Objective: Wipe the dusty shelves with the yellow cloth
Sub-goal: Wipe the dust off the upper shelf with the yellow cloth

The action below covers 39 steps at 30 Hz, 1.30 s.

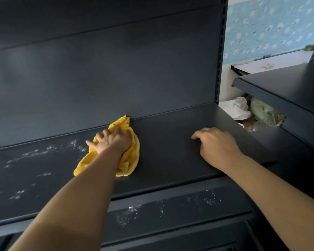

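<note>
Palm down, fingers spread, our left hand [111,141] presses the yellow cloth [132,156] onto the dark shelf [170,151] near its back wall, white dust [34,153] to its left, while our right hand [216,144] rests loosely curled, holding nothing, further right.

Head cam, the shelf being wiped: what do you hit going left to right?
White dust specks → crumpled yellow cloth with the left hand pressing on it → right hand resting on the dark metal shelf → pale green crumpled bag past the shelf's right end.
</note>
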Each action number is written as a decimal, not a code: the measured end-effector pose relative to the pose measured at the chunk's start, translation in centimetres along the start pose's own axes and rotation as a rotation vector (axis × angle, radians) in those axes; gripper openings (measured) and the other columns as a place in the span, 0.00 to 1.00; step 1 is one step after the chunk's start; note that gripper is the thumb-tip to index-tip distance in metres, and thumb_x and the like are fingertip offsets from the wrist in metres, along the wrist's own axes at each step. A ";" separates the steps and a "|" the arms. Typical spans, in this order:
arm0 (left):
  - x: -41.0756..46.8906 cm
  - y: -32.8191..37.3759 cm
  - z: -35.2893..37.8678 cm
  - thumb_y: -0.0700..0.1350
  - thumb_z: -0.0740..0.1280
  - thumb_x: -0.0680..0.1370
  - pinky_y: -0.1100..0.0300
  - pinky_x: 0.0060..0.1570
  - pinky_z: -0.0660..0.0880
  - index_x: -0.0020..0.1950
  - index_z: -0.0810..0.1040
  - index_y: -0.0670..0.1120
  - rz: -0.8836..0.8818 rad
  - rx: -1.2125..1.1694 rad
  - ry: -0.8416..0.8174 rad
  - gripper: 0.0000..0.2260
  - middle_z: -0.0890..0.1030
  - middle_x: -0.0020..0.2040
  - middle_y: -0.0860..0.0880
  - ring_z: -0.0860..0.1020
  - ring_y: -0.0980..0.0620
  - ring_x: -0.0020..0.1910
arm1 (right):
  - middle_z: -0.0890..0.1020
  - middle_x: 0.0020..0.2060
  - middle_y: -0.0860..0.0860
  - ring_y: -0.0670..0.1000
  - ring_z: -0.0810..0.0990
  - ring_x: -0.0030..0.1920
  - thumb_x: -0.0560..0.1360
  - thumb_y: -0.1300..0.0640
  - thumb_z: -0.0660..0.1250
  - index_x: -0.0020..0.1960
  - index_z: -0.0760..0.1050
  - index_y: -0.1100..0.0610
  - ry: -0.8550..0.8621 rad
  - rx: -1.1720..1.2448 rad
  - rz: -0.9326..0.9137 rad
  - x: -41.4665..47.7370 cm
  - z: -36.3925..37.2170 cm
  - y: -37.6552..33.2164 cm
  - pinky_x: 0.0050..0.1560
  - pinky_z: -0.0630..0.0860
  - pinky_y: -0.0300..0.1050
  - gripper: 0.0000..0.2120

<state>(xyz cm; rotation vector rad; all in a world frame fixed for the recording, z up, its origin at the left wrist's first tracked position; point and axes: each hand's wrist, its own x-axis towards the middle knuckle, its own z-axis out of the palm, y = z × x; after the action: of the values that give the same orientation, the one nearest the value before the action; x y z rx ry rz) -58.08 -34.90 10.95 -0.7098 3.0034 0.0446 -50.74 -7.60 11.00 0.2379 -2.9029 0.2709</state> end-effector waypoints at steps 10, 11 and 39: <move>-2.7 0.2 0.2 0.64 0.45 0.79 0.35 0.72 0.40 0.77 0.52 0.64 0.043 -0.110 -0.064 0.25 0.47 0.80 0.51 0.44 0.40 0.78 | 0.79 0.60 0.48 0.53 0.77 0.59 0.75 0.63 0.60 0.64 0.75 0.47 0.035 0.000 0.069 -2.7 -1.5 3.9 0.53 0.74 0.49 0.20; -3.2 0.9 0.3 0.63 0.45 0.79 0.35 0.72 0.40 0.77 0.51 0.64 0.052 -0.104 -0.062 0.25 0.46 0.80 0.51 0.44 0.40 0.78 | 0.79 0.60 0.48 0.53 0.77 0.59 0.75 0.64 0.60 0.63 0.76 0.47 0.033 0.008 0.072 -3.0 -1.6 4.2 0.53 0.74 0.49 0.20; -15.7 6.9 1.2 0.67 0.42 0.79 0.40 0.74 0.40 0.77 0.48 0.63 0.582 -0.020 -0.041 0.27 0.45 0.80 0.55 0.44 0.47 0.79 | 0.78 0.60 0.50 0.53 0.77 0.58 0.78 0.63 0.58 0.63 0.76 0.51 0.012 0.151 -0.094 -7.9 -2.9 1.9 0.51 0.77 0.48 0.17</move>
<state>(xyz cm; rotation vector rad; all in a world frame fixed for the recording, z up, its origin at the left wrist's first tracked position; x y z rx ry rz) -47.13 -21.67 10.80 0.1800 3.0553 0.1099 -42.93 -4.08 11.64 0.3941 -2.8519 0.4745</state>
